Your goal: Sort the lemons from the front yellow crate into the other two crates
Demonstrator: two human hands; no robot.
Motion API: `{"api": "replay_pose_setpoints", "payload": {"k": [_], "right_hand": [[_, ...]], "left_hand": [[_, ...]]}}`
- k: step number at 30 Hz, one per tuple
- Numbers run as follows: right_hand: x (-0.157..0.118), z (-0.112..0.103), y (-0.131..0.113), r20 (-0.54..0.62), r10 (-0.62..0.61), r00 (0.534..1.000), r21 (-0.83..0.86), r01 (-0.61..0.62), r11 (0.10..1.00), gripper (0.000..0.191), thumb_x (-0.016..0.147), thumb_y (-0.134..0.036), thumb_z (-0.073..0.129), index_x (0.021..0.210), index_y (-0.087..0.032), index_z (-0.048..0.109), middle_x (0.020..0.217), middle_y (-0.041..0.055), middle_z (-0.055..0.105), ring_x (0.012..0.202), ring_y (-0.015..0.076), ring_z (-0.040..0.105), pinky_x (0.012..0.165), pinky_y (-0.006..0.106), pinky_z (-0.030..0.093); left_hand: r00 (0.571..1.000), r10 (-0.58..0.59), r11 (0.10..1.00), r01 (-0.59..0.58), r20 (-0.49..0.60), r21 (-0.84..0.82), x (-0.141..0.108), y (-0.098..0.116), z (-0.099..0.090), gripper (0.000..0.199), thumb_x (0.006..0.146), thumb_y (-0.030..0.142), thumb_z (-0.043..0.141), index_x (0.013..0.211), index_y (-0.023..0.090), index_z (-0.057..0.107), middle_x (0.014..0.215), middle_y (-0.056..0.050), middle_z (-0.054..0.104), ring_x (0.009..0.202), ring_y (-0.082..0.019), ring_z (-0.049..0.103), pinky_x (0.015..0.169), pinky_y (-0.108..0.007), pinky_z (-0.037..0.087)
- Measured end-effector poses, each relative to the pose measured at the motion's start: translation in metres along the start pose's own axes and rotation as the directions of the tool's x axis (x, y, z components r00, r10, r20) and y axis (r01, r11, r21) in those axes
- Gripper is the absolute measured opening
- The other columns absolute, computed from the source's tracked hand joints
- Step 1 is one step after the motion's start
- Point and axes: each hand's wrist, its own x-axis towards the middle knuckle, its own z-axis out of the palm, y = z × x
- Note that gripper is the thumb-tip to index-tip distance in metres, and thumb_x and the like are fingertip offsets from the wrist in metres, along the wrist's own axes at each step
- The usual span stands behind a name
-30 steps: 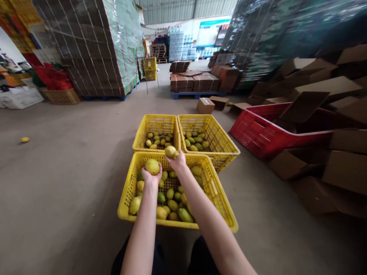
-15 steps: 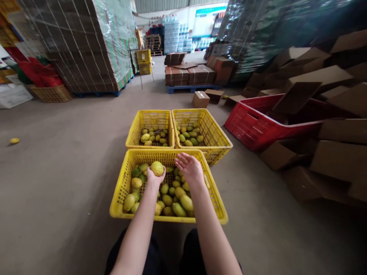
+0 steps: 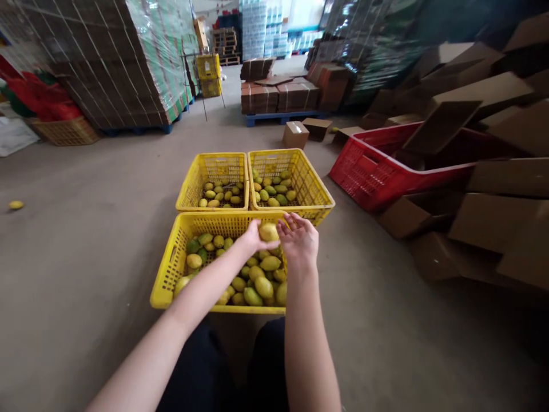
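My left hand (image 3: 254, 237) holds a yellow lemon (image 3: 269, 232), fingers beneath it and the thumb at its side. Just right of the fruit is my right hand (image 3: 301, 239), open with its palm up and fingers slightly curled. Its fingertips come close to the lemon; whether they touch it I cannot tell. Both hands are above the right part of the near yellow crate (image 3: 165, 274), where many yellow-green lemons (image 3: 260, 286) lie loose. My forearms hide part of the contents and the crate's right side.
Behind stand a left yellow crate (image 3: 184, 186) and a right yellow crate (image 3: 315, 186), both holding similar fruit. A red crate (image 3: 364, 171) and a heap of cardboard boxes (image 3: 493, 223) are at the right. One stray yellow fruit (image 3: 16, 205) lies on the floor.
My left hand has carried the lemon rightward, close to my right hand. The right hand stays open, a little further right and higher. The view has shifted slightly.
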Motion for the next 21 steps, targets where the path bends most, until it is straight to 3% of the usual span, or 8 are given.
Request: {"api": "replay_pose_setpoints", "payload": {"k": [4, 7, 10, 12, 14, 17, 19, 21], "right_hand": [[-0.003, 0.000, -0.003, 0.035, 0.047, 0.998, -0.031, -0.046, 0.998, 0.013, 0.078, -0.014, 0.050, 0.079, -0.020, 0.061, 0.065, 0.0016, 0.070, 0.058, 0.0154, 0.066, 0.059, 0.027, 0.054], [-0.006, -0.002, -0.007, 0.055, 0.030, 0.998, -0.037, -0.028, 0.999, 0.012, 0.079, -0.015, 0.050, 0.080, -0.020, 0.062, 0.067, 0.0021, 0.071, 0.060, 0.0155, 0.066, 0.060, 0.027, 0.054], [-0.005, -0.005, -0.010, 0.068, 0.002, 0.998, -0.015, -0.001, 1.000, 0.012, 0.080, -0.016, 0.050, 0.080, -0.019, 0.062, 0.068, 0.0022, 0.070, 0.061, 0.0150, 0.066, 0.061, 0.027, 0.054], [-0.005, -0.007, -0.010, 0.066, -0.004, 0.998, -0.006, 0.004, 1.000, 0.013, 0.080, -0.017, 0.049, 0.079, -0.019, 0.062, 0.068, 0.0021, 0.069, 0.062, 0.0146, 0.065, 0.062, 0.027, 0.053], [-0.006, -0.005, -0.007, 0.078, 0.001, 0.997, -0.022, 0.001, 1.000, 0.013, 0.080, -0.017, 0.049, 0.079, -0.019, 0.062, 0.069, 0.0023, 0.069, 0.063, 0.0144, 0.065, 0.063, 0.027, 0.053], [-0.010, 0.001, 0.001, 0.120, 0.017, 0.993, -0.065, -0.009, 0.998, 0.012, 0.080, -0.018, 0.051, 0.078, -0.018, 0.063, 0.071, 0.0025, 0.070, 0.064, 0.0141, 0.065, 0.064, 0.026, 0.053], [-0.013, 0.006, 0.009, 0.141, 0.030, 0.990, -0.092, -0.017, 0.996, 0.012, 0.080, -0.018, 0.051, 0.076, -0.018, 0.063, 0.070, 0.0018, 0.070, 0.063, 0.0138, 0.065, 0.064, 0.026, 0.053], [-0.014, 0.010, 0.016, 0.164, 0.045, 0.985, -0.115, -0.026, 0.993, 0.012, 0.079, -0.020, 0.052, 0.075, -0.019, 0.063, 0.069, 0.0010, 0.069, 0.062, 0.0134, 0.065, 0.064, 0.026, 0.053]], "left_hand": [[0.995, -0.054, 0.986, 0.040, 0.082, 0.163, -0.001, 0.054, 0.094, 0.050, 0.085, 0.037, 0.061, 0.129, 0.015, 0.054, 0.151, -0.021, 0.039, 0.141, -0.043, 0.039, 0.094, -0.059, 0.049], [0.971, -0.012, 0.953, -0.061, 0.240, 0.296, -0.009, 0.088, 0.094, 0.038, 0.090, 0.033, 0.054, 0.122, 0.014, 0.063, 0.142, -0.019, 0.052, 0.139, -0.040, 0.043, 0.098, -0.055, 0.048], [0.961, -0.022, 0.843, -0.131, 0.276, 0.522, -0.013, 0.105, 0.024, 0.029, 0.091, 0.030, 0.051, 0.107, 0.013, 0.070, 0.116, -0.016, 0.070, 0.118, -0.030, 0.064, 0.095, -0.045, 0.053], [0.998, 0.026, 0.716, -0.056, 0.053, 0.696, -0.012, 0.107, -0.043, 0.024, 0.091, 0.026, 0.051, 0.094, 0.013, 0.071, 0.096, -0.015, 0.073, 0.103, -0.027, 0.070, 0.084, -0.038, 0.058], [0.955, 0.201, 0.640, 0.038, -0.216, 0.768, -0.012, 0.105, -0.109, 0.023, 0.092, 0.022, 0.046, 0.083, 0.016, 0.067, 0.080, -0.010, 0.070, 0.095, -0.024, 0.072, 0.074, -0.031, 0.059], [0.910, 0.282, 0.612, 0.072, -0.303, 0.788, -0.015, 0.109, -0.184, 0.028, 0.096, 0.023, 0.038, 0.080, 0.020, 0.060, 0.078, -0.006, 0.066, 0.101, -0.020, 0.071, 0.070, -0.027, 0.059], [0.910, 0.328, 0.383, 0.116, -0.253, 0.916, -0.017, 0.117, -0.213, 0.027, 0.096, 0.028, 0.042, 0.076, 0.019, 0.057, 0.081, -0.006, 0.064, 0.112, -0.022, 0.067, 0.079, -0.030, 0.058], [0.935, 0.304, -0.062, 0.211, -0.183, 0.976, -0.017, 0.128, -0.230, 0.027, 0.092, 0.036, 0.054, 0.073, 0.017, 0.057, 0.086, -0.009, 0.065, 0.122, -0.030, 0.061, 0.093, -0.043, 0.053]]}}
